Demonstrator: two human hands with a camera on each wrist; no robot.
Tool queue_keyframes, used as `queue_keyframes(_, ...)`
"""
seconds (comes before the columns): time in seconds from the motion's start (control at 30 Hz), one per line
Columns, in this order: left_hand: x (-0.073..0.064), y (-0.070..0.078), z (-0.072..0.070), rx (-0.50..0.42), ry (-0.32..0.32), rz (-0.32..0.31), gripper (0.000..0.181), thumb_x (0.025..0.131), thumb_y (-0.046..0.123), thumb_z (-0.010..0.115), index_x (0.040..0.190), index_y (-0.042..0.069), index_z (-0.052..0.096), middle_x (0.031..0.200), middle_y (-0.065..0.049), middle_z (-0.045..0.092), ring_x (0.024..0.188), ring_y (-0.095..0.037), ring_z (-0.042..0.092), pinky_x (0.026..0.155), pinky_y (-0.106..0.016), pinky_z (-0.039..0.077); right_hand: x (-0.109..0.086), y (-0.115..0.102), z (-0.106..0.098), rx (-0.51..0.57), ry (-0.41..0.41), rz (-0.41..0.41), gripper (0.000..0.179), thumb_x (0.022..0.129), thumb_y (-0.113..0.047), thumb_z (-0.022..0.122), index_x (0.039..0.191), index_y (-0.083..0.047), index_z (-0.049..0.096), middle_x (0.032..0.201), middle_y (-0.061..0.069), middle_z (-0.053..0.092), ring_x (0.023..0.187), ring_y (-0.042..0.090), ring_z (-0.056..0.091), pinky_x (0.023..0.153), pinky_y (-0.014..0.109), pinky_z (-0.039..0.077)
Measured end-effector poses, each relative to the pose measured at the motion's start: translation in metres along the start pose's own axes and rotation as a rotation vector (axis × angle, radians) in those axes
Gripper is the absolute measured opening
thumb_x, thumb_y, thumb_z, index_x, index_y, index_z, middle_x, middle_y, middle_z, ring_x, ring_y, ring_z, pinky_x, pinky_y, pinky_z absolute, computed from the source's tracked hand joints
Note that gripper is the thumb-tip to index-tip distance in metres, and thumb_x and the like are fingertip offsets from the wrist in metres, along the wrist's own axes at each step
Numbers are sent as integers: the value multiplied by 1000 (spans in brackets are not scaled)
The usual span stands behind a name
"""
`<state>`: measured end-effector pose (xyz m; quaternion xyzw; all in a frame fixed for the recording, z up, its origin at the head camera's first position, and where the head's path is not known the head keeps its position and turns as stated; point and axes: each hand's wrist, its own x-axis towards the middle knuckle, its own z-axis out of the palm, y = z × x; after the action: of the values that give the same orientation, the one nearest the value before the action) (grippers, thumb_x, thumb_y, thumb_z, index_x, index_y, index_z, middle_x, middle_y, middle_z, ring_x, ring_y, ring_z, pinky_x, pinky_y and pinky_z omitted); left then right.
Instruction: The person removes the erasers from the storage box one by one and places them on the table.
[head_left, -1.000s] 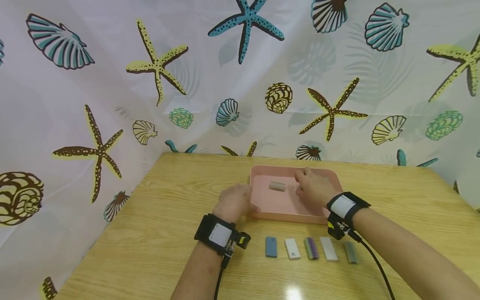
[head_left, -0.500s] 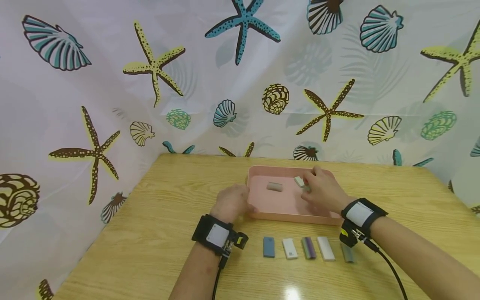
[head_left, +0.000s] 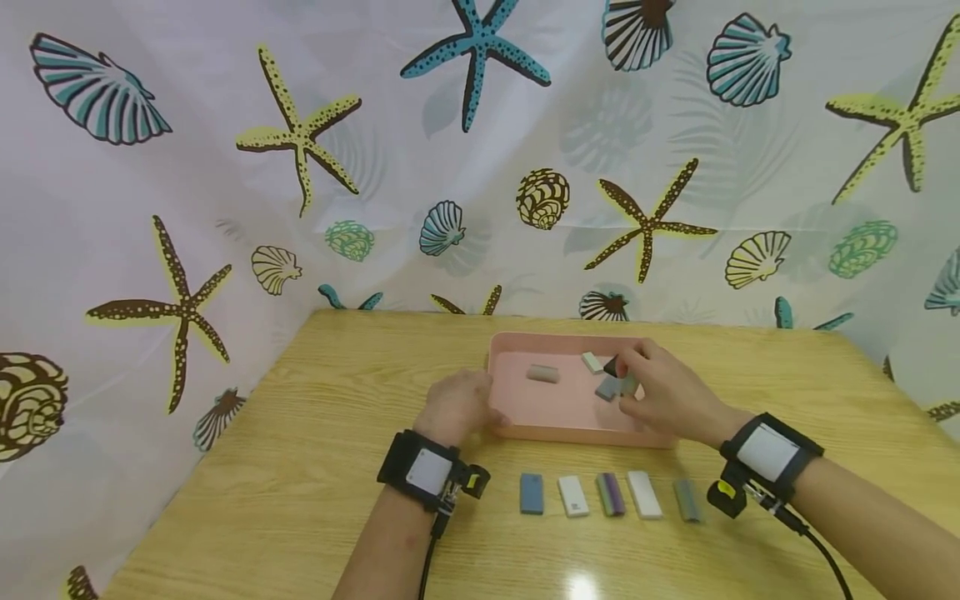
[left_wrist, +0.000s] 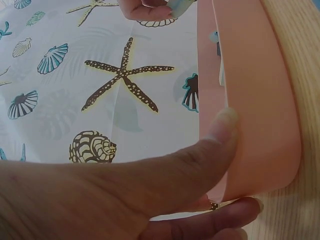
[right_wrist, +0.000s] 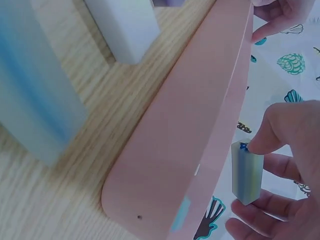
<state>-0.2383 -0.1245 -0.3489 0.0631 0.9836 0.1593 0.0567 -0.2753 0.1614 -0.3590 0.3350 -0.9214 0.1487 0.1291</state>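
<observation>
My right hand (head_left: 671, 396) pinches a pale eraser striped blue and yellow (right_wrist: 247, 175) between thumb and fingers, over the right side of a pink tray (head_left: 570, 433). My left hand (head_left: 453, 408) grips the tray's left wall, with the thumb (left_wrist: 222, 127) over the rim and fingers outside. Inside the tray lie a grey-brown cylindrical piece (head_left: 543, 373), a small white eraser (head_left: 592, 362) and a blue-grey one (head_left: 608, 388). A dark pointed piece (head_left: 611, 367) shows beside my right fingertips, its rest hidden behind them.
In front of the tray several erasers stand in a row: blue (head_left: 532, 494), white (head_left: 573, 496), purple-striped (head_left: 611, 494), longer white (head_left: 645, 494) and grey-green (head_left: 687, 500). A shell-print cloth (head_left: 480, 250) hangs behind the wooden table (head_left: 375, 358).
My right hand has moved right within the tray and now holds up the striped eraser. The white, blue-grey and dark pieces have come into sight. My left hand keeps its grip on the tray.
</observation>
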Motion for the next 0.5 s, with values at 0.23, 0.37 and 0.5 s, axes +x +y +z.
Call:
queue_keyframes(0.23, 0, -1, 0, -8, -1, 5, 32, 73, 29, 77, 88, 10, 57, 76, -2, 55, 67, -17, 48, 56, -30, 39, -12, -6, -5, -5, 74, -81, 24, 71, -12, 66, 91, -14, 52, 107, 3, 46, 87, 21, 40, 67, 37, 37)
queue_keyframes(0.37, -1, 0, 0, -22, -10, -2, 31, 73, 29, 77, 87, 10, 56, 76, -2, 55, 67, -17, 48, 56, -30, 38, -20, -8, -10, 13, 77, -85, 27, 70, -9, 65, 92, -18, 52, 106, -1, 47, 88, 20, 38, 68, 38, 36)
queue_keyframes(0.5, -1, 1, -1, -23, -8, -4, 32, 73, 30, 77, 87, 10, 57, 76, -2, 55, 68, -17, 48, 57, -30, 39, -29, -9, -18, 40, 49, -76, 31, 71, -7, 66, 94, -22, 51, 100, -1, 49, 87, 20, 38, 67, 37, 37)
